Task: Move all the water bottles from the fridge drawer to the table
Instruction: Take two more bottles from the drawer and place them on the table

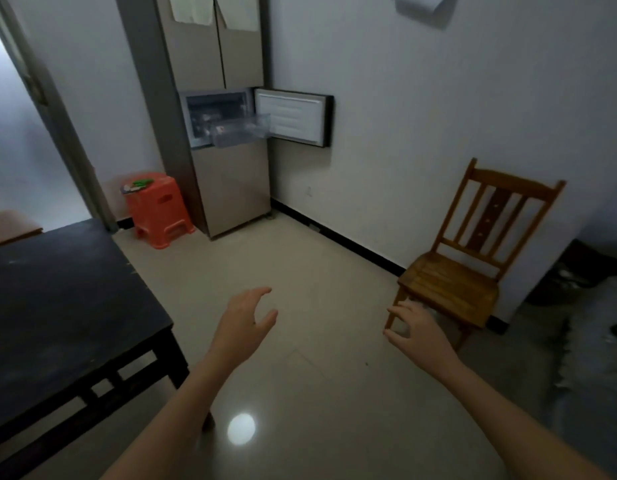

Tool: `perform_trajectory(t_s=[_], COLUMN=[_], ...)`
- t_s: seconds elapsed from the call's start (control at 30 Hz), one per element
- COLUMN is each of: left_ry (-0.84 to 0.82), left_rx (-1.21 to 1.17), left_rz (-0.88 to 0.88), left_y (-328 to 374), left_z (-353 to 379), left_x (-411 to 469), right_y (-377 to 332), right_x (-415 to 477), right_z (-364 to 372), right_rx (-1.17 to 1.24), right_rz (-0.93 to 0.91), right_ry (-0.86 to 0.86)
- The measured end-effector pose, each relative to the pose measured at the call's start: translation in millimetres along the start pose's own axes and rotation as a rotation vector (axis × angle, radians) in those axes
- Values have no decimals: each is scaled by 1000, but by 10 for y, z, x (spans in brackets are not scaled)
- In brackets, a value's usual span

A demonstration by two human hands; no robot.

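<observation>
A tall beige fridge (227, 181) stands in the far corner with its small middle door (293, 119) swung open to the right. A clear plastic drawer (241, 131) is pulled out of that compartment; what lies in it is too blurred to tell. The dark table (57, 306) fills the left foreground and its top is bare. My left hand (244, 323) and my right hand (417, 334) are both raised over the floor in front of me, fingers loosely spread, holding nothing. Both are far from the fridge.
An orange plastic stool (159, 209) with small items on top stands left of the fridge. A wooden chair (473, 268) stands against the right wall, just beyond my right hand. Glossy tiled floor (300, 258) stretches between me and the fridge. A doorway opens at the far left.
</observation>
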State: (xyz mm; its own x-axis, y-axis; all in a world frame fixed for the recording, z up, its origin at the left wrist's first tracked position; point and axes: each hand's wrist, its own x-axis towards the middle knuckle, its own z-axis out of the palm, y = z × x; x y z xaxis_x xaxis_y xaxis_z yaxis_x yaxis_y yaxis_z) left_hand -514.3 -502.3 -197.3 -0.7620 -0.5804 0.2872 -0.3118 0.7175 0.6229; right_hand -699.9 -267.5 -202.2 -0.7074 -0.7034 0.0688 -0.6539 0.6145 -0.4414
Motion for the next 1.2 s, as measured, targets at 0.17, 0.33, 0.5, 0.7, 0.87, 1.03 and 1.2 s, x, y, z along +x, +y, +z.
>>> perform_trajectory(t_s=[0.17, 0.33, 0.5, 0.7, 0.87, 1.03, 1.2], left_ry=[-28, -52, -21, -44, -97, -86, -24], left_rx=[35, 61, 9, -15, -16, -8, -4], left_rz=[35, 1, 18, 81, 83, 78, 26], left_y=[91, -2, 90, 285, 396, 604, 947], left_z=[280, 561, 848, 1233, 1565, 1883, 2283], left_x=[391, 895, 1615, 2415, 2721, 3091, 3489], right_y=[312, 593, 830, 1161, 1535, 1957, 2468], right_x=[159, 589, 1283, 1898, 2140, 2537, 3092], right_z=[-63, -228, -585, -731, -729, -851, -1046], right_rx=[23, -14, -53, -23, -31, -31, -1], right_rz=[46, 38, 37, 84, 130, 104, 40], right_ry=[11, 54, 124, 182, 119, 71, 37])
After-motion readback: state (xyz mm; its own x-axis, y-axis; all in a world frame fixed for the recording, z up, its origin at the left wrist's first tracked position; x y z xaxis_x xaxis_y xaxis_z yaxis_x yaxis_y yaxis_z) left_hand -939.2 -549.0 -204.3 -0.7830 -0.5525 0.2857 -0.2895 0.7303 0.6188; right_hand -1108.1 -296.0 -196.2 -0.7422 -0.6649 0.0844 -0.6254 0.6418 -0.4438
